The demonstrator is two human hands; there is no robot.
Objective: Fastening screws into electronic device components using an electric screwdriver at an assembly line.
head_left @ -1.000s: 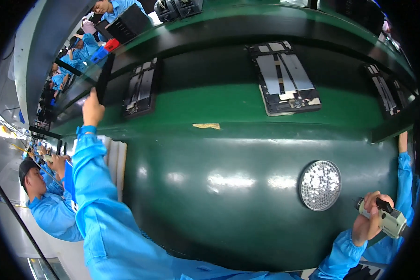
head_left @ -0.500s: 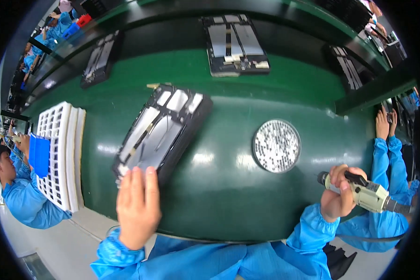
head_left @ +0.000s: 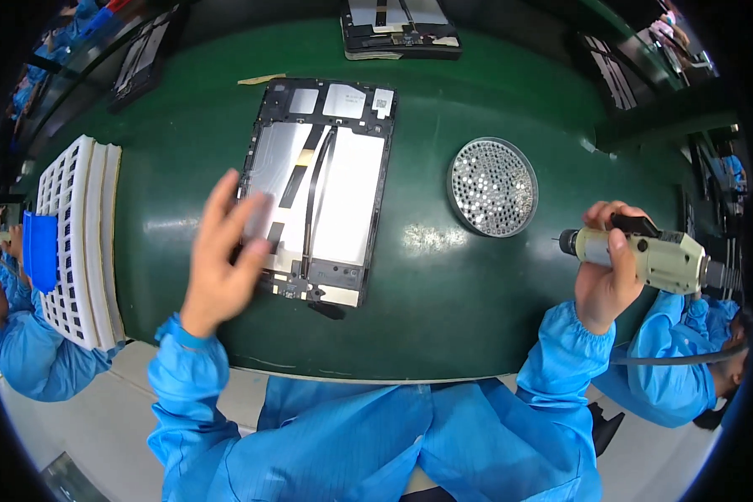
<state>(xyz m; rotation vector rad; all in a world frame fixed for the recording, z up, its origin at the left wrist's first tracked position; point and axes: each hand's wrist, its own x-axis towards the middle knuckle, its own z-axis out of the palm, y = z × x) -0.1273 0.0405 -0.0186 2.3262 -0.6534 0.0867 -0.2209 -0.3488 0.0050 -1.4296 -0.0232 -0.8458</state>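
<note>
My left hand [head_left: 223, 255], fingers spread, is at the left edge of an opened tablet [head_left: 343, 192] and covers part of it. Whether the fingertips touch the tablet I cannot tell. The tablet lies nearly straight, its inside facing up, with silver panels, a black frame and dark ribbon cables. Wrapped around a pale electric screwdriver [head_left: 644, 255] is my right hand [head_left: 607, 268]; the tool's tip points left and its cable runs off to the right. Left of that tip sits a round dish [head_left: 493, 188] filled with small shiny screws in a perforated pattern.
White foam trays [head_left: 84, 251] with a blue holder [head_left: 40, 251] stand at the left. More opened tablets lie beyond, one at the far middle [head_left: 402, 38]. A dark green post [head_left: 661, 130] rises at the right. Co-workers in blue sleeves sit at both sides.
The tablet has turned from a slant to nearly upright. My left hand has moved from its near end to its left edge, fingers now spread. The view has shifted; the right hand keeps the screwdriver.
</note>
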